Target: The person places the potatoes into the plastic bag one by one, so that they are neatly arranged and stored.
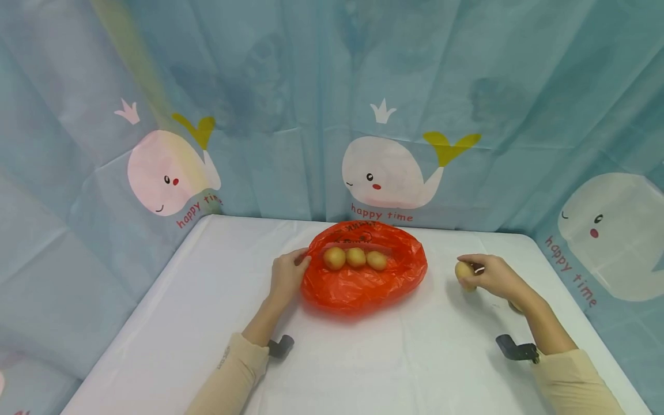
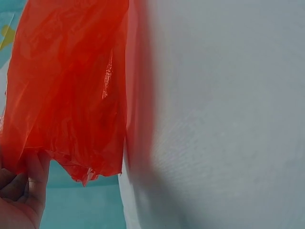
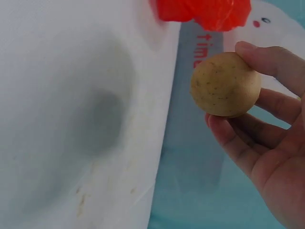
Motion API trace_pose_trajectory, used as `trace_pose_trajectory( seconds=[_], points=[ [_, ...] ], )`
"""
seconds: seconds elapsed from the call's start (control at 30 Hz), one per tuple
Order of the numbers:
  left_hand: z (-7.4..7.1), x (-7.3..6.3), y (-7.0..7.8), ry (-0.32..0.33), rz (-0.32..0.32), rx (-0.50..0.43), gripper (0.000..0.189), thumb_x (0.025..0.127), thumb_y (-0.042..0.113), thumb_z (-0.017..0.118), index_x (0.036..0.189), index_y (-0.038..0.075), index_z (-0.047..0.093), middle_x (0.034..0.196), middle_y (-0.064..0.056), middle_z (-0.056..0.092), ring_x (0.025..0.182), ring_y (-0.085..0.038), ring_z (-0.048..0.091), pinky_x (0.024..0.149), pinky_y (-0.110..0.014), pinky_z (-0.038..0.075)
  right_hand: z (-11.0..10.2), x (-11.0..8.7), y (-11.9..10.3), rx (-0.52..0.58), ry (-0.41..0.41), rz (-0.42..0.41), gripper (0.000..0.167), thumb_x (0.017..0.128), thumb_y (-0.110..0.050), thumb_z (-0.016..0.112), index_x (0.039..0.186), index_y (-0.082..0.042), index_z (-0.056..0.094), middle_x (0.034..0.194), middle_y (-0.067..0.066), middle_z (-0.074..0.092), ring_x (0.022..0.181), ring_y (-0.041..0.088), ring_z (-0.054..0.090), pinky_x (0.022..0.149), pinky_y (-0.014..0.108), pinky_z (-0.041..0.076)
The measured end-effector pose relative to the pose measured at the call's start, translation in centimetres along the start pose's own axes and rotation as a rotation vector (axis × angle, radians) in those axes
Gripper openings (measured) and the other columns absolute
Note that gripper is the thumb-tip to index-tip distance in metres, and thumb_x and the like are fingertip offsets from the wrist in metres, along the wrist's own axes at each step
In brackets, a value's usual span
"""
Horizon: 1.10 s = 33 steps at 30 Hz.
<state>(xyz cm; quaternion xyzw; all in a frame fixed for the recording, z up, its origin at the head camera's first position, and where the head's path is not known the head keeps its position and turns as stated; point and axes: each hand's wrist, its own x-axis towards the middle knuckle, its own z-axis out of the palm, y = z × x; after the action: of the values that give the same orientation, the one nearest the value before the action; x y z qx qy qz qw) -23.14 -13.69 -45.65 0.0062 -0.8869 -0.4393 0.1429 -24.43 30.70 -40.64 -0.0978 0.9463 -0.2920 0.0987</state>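
A red plastic bag (image 1: pixel 358 288) lies wide-mouthed at the back middle of the table, with three potatoes (image 1: pixel 355 257) in a row inside it. At its left rim my left hand (image 1: pixel 286 276) grips the plastic between thumb and fingers; the left wrist view shows the bag's side (image 2: pixel 71 86) hanging from that hand (image 2: pixel 24 195). To the right of the bag, my right hand (image 1: pixel 490 274) holds a round, speckled potato (image 3: pixel 225 85) between thumb and fingertips, above the table. Another potato (image 1: pixel 515 306) shows partly behind my right wrist.
The table has a white cover (image 1: pixel 347 363). Close behind and along the sides hangs a blue curtain (image 1: pixel 290 173) printed with whales. Small brownish marks (image 3: pixel 82 200) dot the cover in the right wrist view. A black wrist mount (image 1: pixel 516 348) sticks out from the right sleeve.
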Motion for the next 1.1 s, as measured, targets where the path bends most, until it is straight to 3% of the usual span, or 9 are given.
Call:
trace_pose_trajectory(
  seconds=[0.37, 0.67, 1.1],
  points=[
    [-0.1, 0.2, 0.1, 0.007, 0.023, -0.017, 0.030, 0.094, 0.015, 0.065, 0.121, 0.004, 0.068, 0.116, -0.015, 0.071, 0.107, -0.029, 0.069, 0.091, -0.040, 0.057, -0.2, 0.4, -2.4, 0.018, 0.029, -0.127, 0.056, 0.083, -0.020, 0.074, 0.130, 0.006, 0.057, 0.118, 0.023, 0.063, 0.100, 0.031, 0.061, 0.076, 0.032, 0.059],
    [0.1, 0.1, 0.0, -0.002, 0.018, -0.013, 0.030, 0.094, 0.016, 0.065, 0.121, 0.004, 0.068, 0.115, -0.014, 0.072, 0.103, -0.028, 0.069, 0.090, -0.039, 0.058, -0.1, 0.9, -3.8, 0.011, 0.031, -0.171, 0.053, 0.082, -0.015, 0.074, 0.128, 0.007, 0.058, 0.117, 0.022, 0.065, 0.099, 0.029, 0.061, 0.082, 0.041, 0.060],
    [0.0, 0.0, 0.4, -0.018, 0.017, -0.012, 0.032, 0.094, 0.016, 0.065, 0.123, 0.003, 0.067, 0.118, -0.015, 0.070, 0.109, -0.030, 0.068, 0.091, -0.040, 0.057, -0.4, 2.6, -6.5, 0.012, 0.050, -0.258, 0.050, 0.083, -0.011, 0.072, 0.127, 0.006, 0.059, 0.111, 0.018, 0.066, 0.097, 0.027, 0.061, 0.082, 0.039, 0.060]
  ],
)
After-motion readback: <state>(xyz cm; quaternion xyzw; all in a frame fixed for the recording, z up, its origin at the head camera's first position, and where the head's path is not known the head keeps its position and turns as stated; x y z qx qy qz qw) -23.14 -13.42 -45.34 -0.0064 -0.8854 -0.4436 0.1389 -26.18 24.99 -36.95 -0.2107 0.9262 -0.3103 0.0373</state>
